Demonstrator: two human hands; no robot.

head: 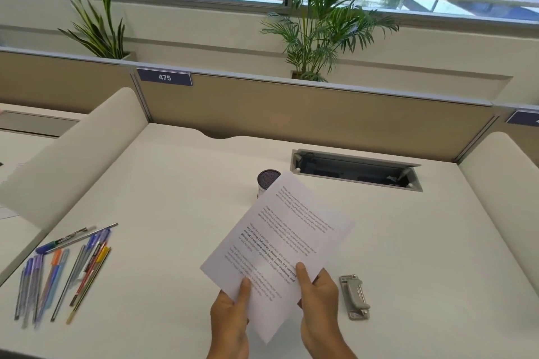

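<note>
Above the desk's (180, 183) near edge: printed sheet (280, 242), tilted, held off the surface; my left hand (230, 315) and right hand (318, 297) pinch its lower edge, thumbs on top. Hole punch (354, 297) just right. Pens (61, 271) near left edge. Cup (267, 181) behind sheet.

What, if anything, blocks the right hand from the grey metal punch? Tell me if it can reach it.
Probably yes: the grey metal punch lies beside the right hand, nothing between, but that hand grips the paper and must release it first.
</note>
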